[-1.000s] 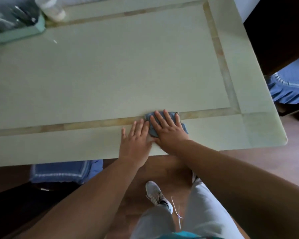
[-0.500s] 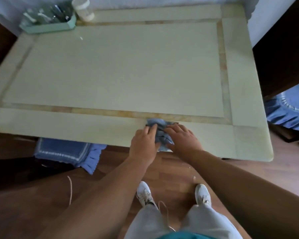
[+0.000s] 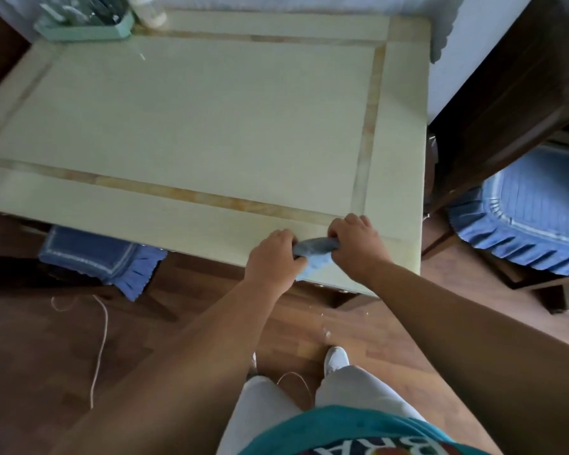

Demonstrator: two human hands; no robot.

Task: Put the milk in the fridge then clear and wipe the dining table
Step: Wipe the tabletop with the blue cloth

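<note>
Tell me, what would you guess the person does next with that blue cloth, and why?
Probably lift the bunched blue cloth off the table. Both the left hand and right hand grip it at the near edge, gathered up rather than spread flat, so wiping looks finished here.

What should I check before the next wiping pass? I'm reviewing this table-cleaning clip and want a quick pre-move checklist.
1. Cloth held: ok. The left hand and right hand both grip the blue cloth.
2. Cloth spread flat for wiping: not ok. It is bunched between the hands at the near edge of the table.
3. Table cleared: not ok. A green tray and a white bottle stand at the far left corner.
4. Surface clean: cannot tell; a small white speck lies near the tray.
5. Milk in fridge: cannot tell; neither is in view.
</note>
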